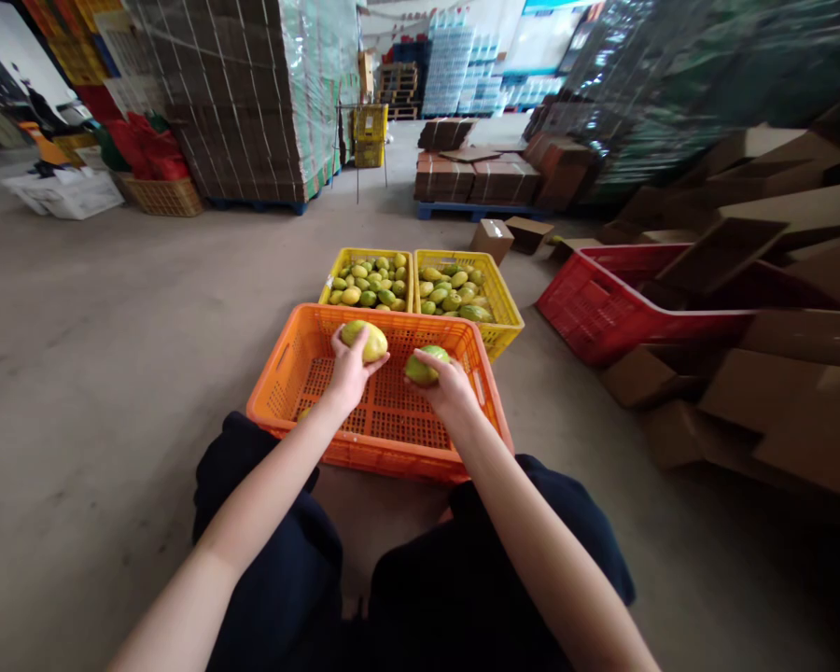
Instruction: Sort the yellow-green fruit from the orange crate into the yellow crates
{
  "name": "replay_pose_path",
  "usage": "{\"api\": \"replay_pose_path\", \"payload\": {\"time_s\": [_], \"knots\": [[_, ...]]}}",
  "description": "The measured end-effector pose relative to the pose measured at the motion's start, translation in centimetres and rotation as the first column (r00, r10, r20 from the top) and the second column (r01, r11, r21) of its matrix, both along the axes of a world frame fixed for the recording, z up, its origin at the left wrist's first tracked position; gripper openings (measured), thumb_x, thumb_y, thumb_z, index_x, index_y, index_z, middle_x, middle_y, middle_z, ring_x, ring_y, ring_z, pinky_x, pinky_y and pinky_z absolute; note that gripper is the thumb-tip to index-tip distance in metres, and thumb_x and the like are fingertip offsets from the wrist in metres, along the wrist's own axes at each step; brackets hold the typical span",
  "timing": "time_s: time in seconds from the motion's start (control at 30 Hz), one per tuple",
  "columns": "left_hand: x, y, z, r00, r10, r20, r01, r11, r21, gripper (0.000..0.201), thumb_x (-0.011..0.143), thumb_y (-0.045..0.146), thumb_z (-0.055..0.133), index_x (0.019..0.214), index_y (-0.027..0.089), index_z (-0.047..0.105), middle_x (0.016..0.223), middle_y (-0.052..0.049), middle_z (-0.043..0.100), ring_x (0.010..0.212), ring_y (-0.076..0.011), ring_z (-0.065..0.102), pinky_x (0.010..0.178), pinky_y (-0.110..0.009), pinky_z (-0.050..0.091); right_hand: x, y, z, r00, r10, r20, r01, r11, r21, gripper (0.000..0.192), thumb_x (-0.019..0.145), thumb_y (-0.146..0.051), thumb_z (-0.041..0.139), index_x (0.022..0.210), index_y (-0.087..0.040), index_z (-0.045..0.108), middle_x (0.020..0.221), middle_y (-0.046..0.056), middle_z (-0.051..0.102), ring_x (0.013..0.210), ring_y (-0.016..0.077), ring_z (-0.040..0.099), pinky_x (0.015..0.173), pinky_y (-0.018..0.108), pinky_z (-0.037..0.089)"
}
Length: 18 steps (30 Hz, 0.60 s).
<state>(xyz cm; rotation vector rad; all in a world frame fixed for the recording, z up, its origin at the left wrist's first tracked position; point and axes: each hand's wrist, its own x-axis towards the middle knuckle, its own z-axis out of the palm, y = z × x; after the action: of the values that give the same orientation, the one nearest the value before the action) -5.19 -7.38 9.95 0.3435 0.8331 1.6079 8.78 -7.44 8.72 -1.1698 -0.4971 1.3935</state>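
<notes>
My left hand (348,373) holds a yellow-green mango (366,340) above the orange crate (280,373). My right hand (450,384) grips a greener mango (424,365) beside it, over the same crate. Little else shows inside the orange crate; one small fruit (303,412) peeks out by my left forearm. Beyond it stand two yellow crates side by side, the left crate (368,256) and the right crate (500,303), both filled with several green and yellow mangoes. My knees in dark trousers frame the orange crate's near edge.
A red crate (588,313) with cardboard in it lies to the right, among heaps of flattened cardboard boxes (763,392). Wrapped pallet stacks (245,93) and a pallet of brown cartons (490,173) stand farther back. Bare concrete floor (112,327) stretches to the left.
</notes>
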Motion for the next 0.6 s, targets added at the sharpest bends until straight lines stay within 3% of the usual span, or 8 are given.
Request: {"api": "replay_pose_path", "payload": {"time_s": [0.07, 0.13, 0.23, 0.33, 0.4, 0.47, 0.53, 0.6], "knots": [[0.1, -0.7, 0.7, 0.978, 0.127, -0.166, -0.094, 0.977, 0.192, 0.055, 0.065, 0.003, 0.080, 0.110, 0.026, 0.060, 0.123, -0.004, 0.060, 0.119, -0.0204, 0.057, 0.096, -0.030, 0.051, 0.0, -0.5, 0.5, 0.954, -0.087, 0.287, 0.006, 0.962, 0.274, 0.054, 0.053, -0.016, 0.084, 0.099, -0.027, 0.058, 0.093, 0.000, 0.061, 0.087, 0.0215, 0.061, 0.078, 0.042, 0.058], [0.0, -1.5, 1.5, 0.954, 0.157, -0.256, -0.070, 0.945, 0.318, 0.056, 0.058, -0.003, 0.081, 0.103, 0.024, 0.064, 0.124, -0.003, 0.060, 0.130, -0.0207, 0.048, 0.105, -0.027, 0.043, 0.1, -0.9, 0.9, 0.822, -0.194, 0.535, -0.131, 0.850, 0.509, 0.061, 0.055, -0.016, 0.083, 0.110, -0.028, 0.061, 0.108, 0.004, 0.061, 0.106, 0.0267, 0.057, 0.097, 0.050, 0.048], [-0.2, -2.4, 2.4, 0.938, 0.134, -0.319, -0.014, 0.936, 0.351, 0.050, 0.057, -0.002, 0.082, 0.097, 0.025, 0.067, 0.119, -0.002, 0.062, 0.133, -0.0208, 0.046, 0.109, -0.029, 0.040, 0.2, -1.4, 1.4, 0.639, -0.293, 0.711, -0.332, 0.729, 0.599, 0.056, 0.067, -0.016, 0.072, 0.120, -0.032, 0.061, 0.121, 0.007, 0.054, 0.118, 0.0302, 0.051, 0.108, 0.056, 0.037], [-0.6, -2.7, 2.5, 0.912, 0.183, -0.366, -0.039, 0.929, 0.367, 0.050, 0.055, -0.005, 0.082, 0.094, 0.024, 0.068, 0.117, -0.003, 0.062, 0.132, -0.0213, 0.046, 0.112, -0.030, 0.036, -0.1, -1.8, 1.5, 0.580, -0.322, 0.748, -0.391, 0.696, 0.602, 0.055, 0.073, -0.016, 0.067, 0.124, -0.036, 0.061, 0.120, 0.007, 0.051, 0.116, 0.0294, 0.052, 0.108, 0.055, 0.038], [-0.9, -2.6, 2.2, 0.873, 0.241, -0.424, -0.063, 0.918, 0.391, 0.052, 0.051, -0.006, 0.083, 0.092, 0.023, 0.070, 0.122, -0.004, 0.060, 0.134, -0.0226, 0.044, 0.114, -0.031, 0.033, -0.2, -1.9, 1.6, 0.608, -0.308, 0.731, -0.376, 0.700, 0.607, 0.055, 0.072, -0.016, 0.069, 0.123, -0.036, 0.062, 0.119, 0.007, 0.052, 0.114, 0.0293, 0.053, 0.108, 0.055, 0.038], [-1.4, -2.4, 2.0, 0.852, 0.244, -0.463, -0.052, 0.920, 0.390, 0.054, 0.049, -0.004, 0.084, 0.092, 0.025, 0.071, 0.126, -0.004, 0.058, 0.135, -0.0245, 0.042, 0.113, -0.032, 0.035, -0.3, -2.0, 1.7, 0.699, -0.243, 0.672, -0.326, 0.729, 0.602, 0.060, 0.068, -0.016, 0.074, 0.123, -0.034, 0.059, 0.116, 0.006, 0.055, 0.110, 0.0279, 0.056, 0.104, 0.053, 0.042], [-1.8, -2.2, 1.8, 0.887, 0.144, -0.438, 0.019, 0.938, 0.347, 0.053, 0.051, 0.001, 0.085, 0.096, 0.026, 0.070, 0.124, -0.004, 0.060, 0.131, -0.0263, 0.046, 0.108, -0.035, 0.041, -0.4, -1.9, 1.8, 0.834, -0.125, 0.538, -0.245, 0.789, 0.563, 0.065, 0.062, -0.018, 0.079, 0.120, -0.031, 0.055, 0.108, 0.004, 0.060, 0.098, 0.0248, 0.061, 0.093, 0.048, 0.050], [-2.1, -1.9, 1.9, 0.939, -0.035, -0.341, 0.137, 0.950, 0.281, 0.048, 0.060, 0.009, 0.084, 0.102, 0.026, 0.068, 0.118, -0.005, 0.064, 0.122, -0.0277, 0.054, 0.100, -0.040, 0.048, -0.4, -1.7, 1.9, 0.935, -0.006, 0.354, -0.177, 0.858, 0.483, 0.060, 0.057, -0.020, 0.083, 0.109, -0.028, 0.054, 0.099, 0.002, 0.065, 0.087, 0.0210, 0.064, 0.079, 0.040, 0.055]]}}
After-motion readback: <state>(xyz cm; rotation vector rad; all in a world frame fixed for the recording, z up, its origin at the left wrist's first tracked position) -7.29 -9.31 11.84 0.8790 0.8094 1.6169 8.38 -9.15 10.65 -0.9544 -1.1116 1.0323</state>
